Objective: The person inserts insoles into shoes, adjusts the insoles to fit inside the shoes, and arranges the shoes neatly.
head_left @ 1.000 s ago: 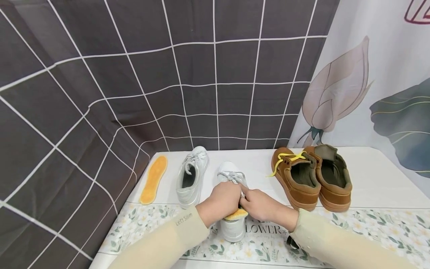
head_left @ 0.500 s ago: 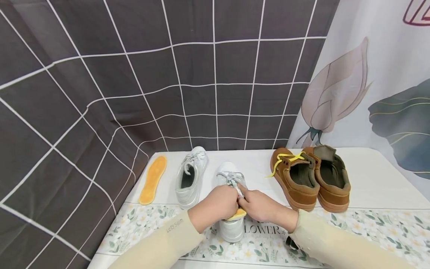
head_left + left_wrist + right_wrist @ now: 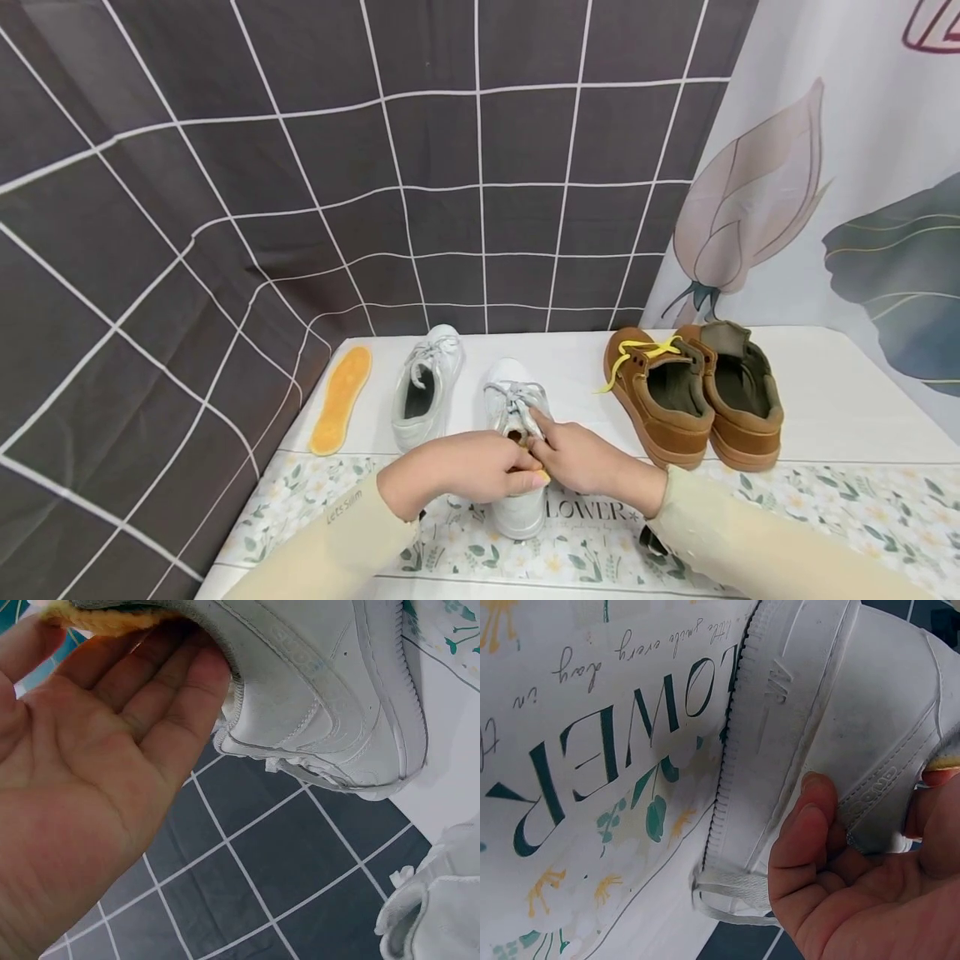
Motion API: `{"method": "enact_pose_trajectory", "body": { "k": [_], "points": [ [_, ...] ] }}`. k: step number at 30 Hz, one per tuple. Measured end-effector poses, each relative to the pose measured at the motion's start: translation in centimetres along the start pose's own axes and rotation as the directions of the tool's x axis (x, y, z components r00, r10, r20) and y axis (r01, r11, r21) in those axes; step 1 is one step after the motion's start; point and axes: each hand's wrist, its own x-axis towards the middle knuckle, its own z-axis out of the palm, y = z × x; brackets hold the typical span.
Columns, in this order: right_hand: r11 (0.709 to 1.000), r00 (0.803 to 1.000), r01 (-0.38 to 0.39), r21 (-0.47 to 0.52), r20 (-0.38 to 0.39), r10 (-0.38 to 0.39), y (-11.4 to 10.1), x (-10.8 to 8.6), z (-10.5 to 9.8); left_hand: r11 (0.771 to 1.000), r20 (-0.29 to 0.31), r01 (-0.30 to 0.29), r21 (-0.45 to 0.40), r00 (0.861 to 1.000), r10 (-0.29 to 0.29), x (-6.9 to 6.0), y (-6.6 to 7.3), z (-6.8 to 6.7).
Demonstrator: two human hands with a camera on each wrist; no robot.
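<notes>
A white lace-up sneaker (image 3: 519, 515) stands in front of me, toe pointing away. A fuzzy yellow insole (image 3: 120, 621) lies partly inside it, its heel end at the opening. My left hand (image 3: 476, 467) pinches that end, thumb on one face and fingers against the other, reaching into the shoe. My right hand (image 3: 581, 457) grips the sneaker's right side by the collar, fingers on the outer wall and thumb at the opening. The front part of the insole is hidden in the shoe.
A second white sneaker (image 3: 427, 392) stands to the left, and beyond it lies another yellow insole (image 3: 342, 402). On the right is a pair of brown shoes (image 3: 678, 404), one with yellow laces. A small black object (image 3: 652, 542) sits partly under the right sleeve.
My left hand has drawn back from deep in the shoe towards its heel and turned, now pinching the insole's heel end. The right hand has stayed on the sneaker's side.
</notes>
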Motion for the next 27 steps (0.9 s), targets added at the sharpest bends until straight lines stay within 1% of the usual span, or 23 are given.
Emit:
{"method": "enact_pose_trajectory", "body": {
  "k": [3, 9, 11, 15, 18, 22, 25, 27],
  "points": [
    [1.0, 1.0, -0.001, -0.004, -0.008, 0.001, -0.1, 0.0, 0.1, 0.999, 0.037, -0.011, 0.04, 0.999, 0.01, 0.0, 0.1, -0.1],
    [1.0, 1.0, 0.002, -0.007, -0.006, -0.002, -0.2, 0.0, 0.1, 0.998, 0.102, -0.035, 0.054, 0.994, 0.029, -0.1, -0.3, -0.3],
    [1.0, 1.0, 0.003, -0.019, -0.006, -0.003, -0.3, 0.0, 0.2, 0.998, 0.121, -0.032, 0.056, 0.992, 0.025, -0.2, -0.5, -0.4],
    [0.999, 1.0, -0.005, -0.047, -0.003, 0.005, -0.2, 0.1, 0.2, 0.997, 0.117, -0.02, 0.074, 0.993, 0.011, -0.3, -0.7, -0.4],
    [0.998, 1.0, -0.006, -0.057, -0.01, 0.005, -0.1, 0.1, 0.1, 0.992, 0.09, -0.01, 0.124, 0.996, -0.001, -0.2, -0.5, -0.3],
    [0.998, 1.0, 0.0, -0.056, -0.015, 0.0, -0.1, 0.1, 0.0, 0.971, 0.063, 0.031, 0.238, 0.997, -0.047, 0.2, 0.3, -0.1],
    [0.999, 1.0, 0.0, -0.053, -0.007, -0.001, -0.1, 0.1, 0.0, 0.942, 0.056, 0.061, 0.331, 0.995, -0.084, 0.7, 0.8, 0.2],
    [0.999, 1.0, 0.001, -0.052, -0.005, -0.001, -0.1, 0.0, 0.1, 0.924, 0.06, 0.083, 0.374, 0.992, -0.113, 1.1, 1.1, 0.4]
  ]
}}
